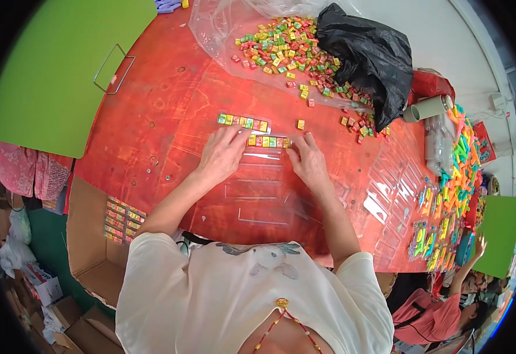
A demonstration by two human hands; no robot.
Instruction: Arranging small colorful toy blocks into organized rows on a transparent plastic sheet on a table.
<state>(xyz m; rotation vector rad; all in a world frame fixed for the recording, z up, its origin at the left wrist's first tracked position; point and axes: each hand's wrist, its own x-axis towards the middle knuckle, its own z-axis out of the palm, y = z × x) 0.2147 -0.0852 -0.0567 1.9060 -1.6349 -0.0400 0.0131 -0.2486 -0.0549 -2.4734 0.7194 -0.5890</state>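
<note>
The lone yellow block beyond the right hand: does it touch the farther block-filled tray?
Apart; the head view shows red tabletop between the yellow block and farther tray.

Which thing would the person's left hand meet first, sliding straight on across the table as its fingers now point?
Probably the upper clear plastic tray with its row of small coloured blocks: the left hand points forward and rightward at it. Whether hand and tray touch is hard to tell.

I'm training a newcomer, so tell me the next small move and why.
Probably press the right-end yellow block gently: the right hand is beside it and the left hand is at the row's other end. Whether it sits fully down is too small to tell.
</note>
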